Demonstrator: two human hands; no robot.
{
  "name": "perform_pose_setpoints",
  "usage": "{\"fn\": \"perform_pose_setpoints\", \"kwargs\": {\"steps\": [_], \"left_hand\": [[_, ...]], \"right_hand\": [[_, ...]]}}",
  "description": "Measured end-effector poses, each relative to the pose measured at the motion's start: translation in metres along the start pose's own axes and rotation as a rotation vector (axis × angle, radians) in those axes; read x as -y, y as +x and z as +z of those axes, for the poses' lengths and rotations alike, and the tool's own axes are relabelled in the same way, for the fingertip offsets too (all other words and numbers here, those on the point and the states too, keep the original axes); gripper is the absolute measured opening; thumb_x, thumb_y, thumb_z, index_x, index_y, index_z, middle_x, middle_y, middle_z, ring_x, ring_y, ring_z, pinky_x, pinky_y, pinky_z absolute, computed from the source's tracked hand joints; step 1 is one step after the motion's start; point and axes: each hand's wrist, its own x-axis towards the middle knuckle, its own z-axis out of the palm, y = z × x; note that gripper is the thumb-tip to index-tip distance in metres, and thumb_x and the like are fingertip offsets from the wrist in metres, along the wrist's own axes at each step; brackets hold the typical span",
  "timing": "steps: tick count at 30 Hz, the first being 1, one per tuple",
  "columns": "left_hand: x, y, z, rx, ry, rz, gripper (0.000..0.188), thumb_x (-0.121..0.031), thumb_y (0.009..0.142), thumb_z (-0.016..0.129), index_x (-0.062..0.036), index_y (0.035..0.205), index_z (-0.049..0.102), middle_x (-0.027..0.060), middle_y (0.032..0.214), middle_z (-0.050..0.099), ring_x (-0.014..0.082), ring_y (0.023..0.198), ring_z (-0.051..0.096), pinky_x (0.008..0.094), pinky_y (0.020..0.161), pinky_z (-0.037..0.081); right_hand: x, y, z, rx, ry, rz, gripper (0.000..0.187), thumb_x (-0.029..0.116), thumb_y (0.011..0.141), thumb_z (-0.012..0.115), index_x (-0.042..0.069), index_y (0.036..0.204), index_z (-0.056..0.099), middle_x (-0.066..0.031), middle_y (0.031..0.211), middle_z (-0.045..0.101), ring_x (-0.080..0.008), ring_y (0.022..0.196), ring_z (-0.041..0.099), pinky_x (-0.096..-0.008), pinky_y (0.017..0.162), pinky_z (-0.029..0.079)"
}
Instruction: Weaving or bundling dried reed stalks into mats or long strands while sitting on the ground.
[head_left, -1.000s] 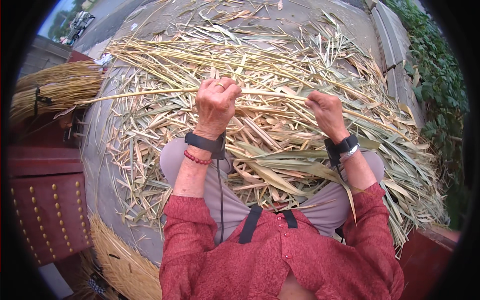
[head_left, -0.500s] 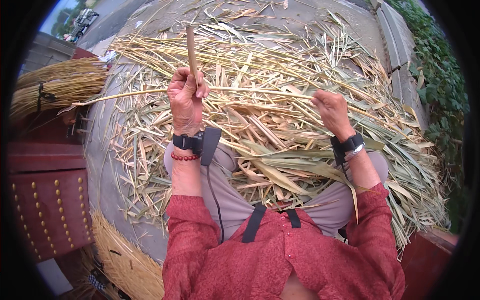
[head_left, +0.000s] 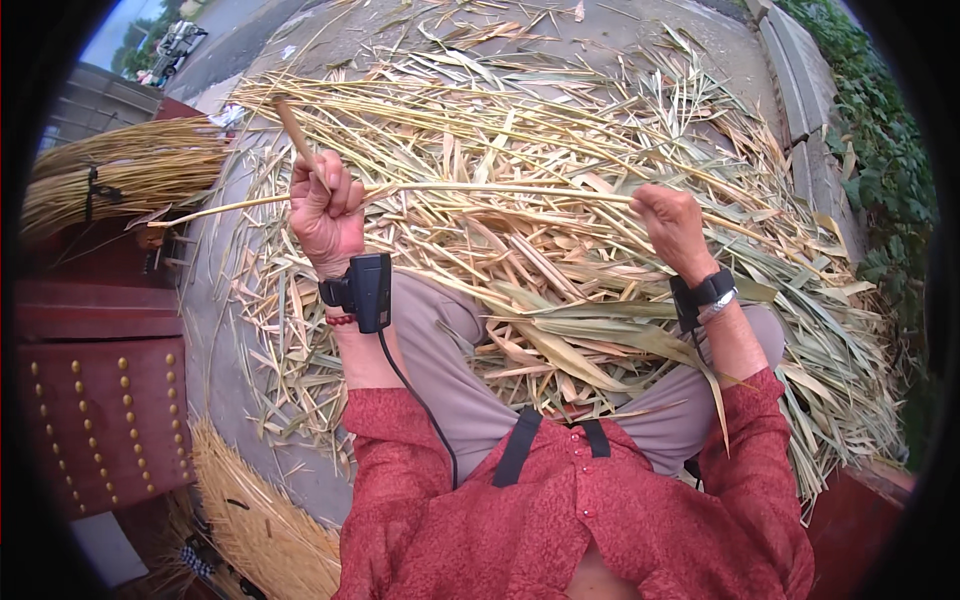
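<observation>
A long pale-yellow stalk [head_left: 480,187] stretches nearly level between my two hands above a heap of dry leaves. My left hand [head_left: 327,212] is closed around the stalk and also grips a flat brown stick [head_left: 297,135] that slants up and to the left. Past this hand the stalk runs on to the left, ending in a thin tip. At the stalk's right end, my right hand [head_left: 670,222] pinches it between curled fingers. Both wrists carry black strapped devices.
Cut leaves and stalks [head_left: 560,270] cover the ground in front of me. At the left lie a tied bundle of stalks [head_left: 140,165] and a dark red studded panel [head_left: 105,420]. A straw bundle [head_left: 265,510] lies lower left. A stone kerb [head_left: 810,120] and green plants [head_left: 880,150] border the right.
My left hand has moved left along the stalk, away from my right hand, and the flat stick has tipped from upright to leaning left. My right hand has barely moved.
</observation>
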Motion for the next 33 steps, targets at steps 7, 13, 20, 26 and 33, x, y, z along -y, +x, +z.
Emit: {"fn": "perform_pose_setpoints", "kwargs": {"steps": [7, 13, 20, 26, 33], "left_hand": [[0.012, -0.003, 0.013, -0.019, 0.442, 0.041, 0.032, -0.011, 0.076, 0.065, 0.0018, 0.102, 0.052, 0.0143, 0.099, 0.056, 0.0183, 0.082, 0.057, 0.0280, 0.075, 0.045], [0.018, -0.006, 0.020, 0.216, 1.493, -0.121, 0.062, -0.010, 0.051, 0.075, -0.0089, 0.110, 0.056, 0.0062, 0.107, 0.058, 0.0215, 0.111, 0.048, 0.0381, 0.094, 0.038], [0.030, -0.010, 0.010, 0.221, 1.724, 0.012, 0.027, 0.000, 0.062, 0.067, -0.0070, 0.088, 0.066, 0.0092, 0.082, 0.064, 0.0187, 0.075, 0.061, 0.0276, 0.066, 0.047], [0.031, -0.012, 0.003, 0.204, 1.673, 0.078, 0.021, 0.000, 0.065, 0.065, -0.0069, 0.085, 0.066, 0.0076, 0.071, 0.063, 0.0166, 0.065, 0.061, 0.0265, 0.058, 0.047], [0.039, -0.012, 0.001, -0.134, 1.563, 0.115, 0.002, -0.003, 0.071, 0.061, -0.0030, 0.073, 0.061, 0.0058, 0.059, 0.058, 0.0139, 0.049, 0.054, 0.0254, 0.047, 0.042]], "right_hand": [[-0.008, -0.004, -0.005, -0.035, -0.006, 0.004, 0.008, 0.007, 0.073, 0.059, 0.003, 0.069, 0.053, -0.0129, 0.058, 0.049, -0.0294, 0.054, 0.051, -0.0347, 0.049, 0.038], [-0.008, -0.005, -0.005, -0.019, 0.007, 0.073, 0.009, 0.008, 0.074, 0.059, 0.004, 0.069, 0.053, -0.0136, 0.057, 0.048, -0.0293, 0.052, 0.049, -0.0343, 0.048, 0.037], [-0.009, -0.004, -0.006, 0.018, 0.011, 0.081, 0.009, 0.008, 0.073, 0.060, 0.003, 0.068, 0.054, -0.0134, 0.056, 0.048, -0.0285, 0.050, 0.049, -0.0335, 0.048, 0.038], [-0.009, -0.006, -0.005, 0.060, 0.008, 0.085, 0.007, 0.008, 0.072, 0.060, 0.003, 0.070, 0.056, -0.0136, 0.056, 0.049, -0.0264, 0.049, 0.049, -0.0318, 0.048, 0.038], [-0.006, -0.006, -0.002, 0.091, -0.018, 0.067, 0.009, 0.010, 0.073, 0.060, 0.004, 0.068, 0.056, -0.0130, 0.057, 0.051, -0.0292, 0.052, 0.051, -0.0347, 0.047, 0.038]]}}
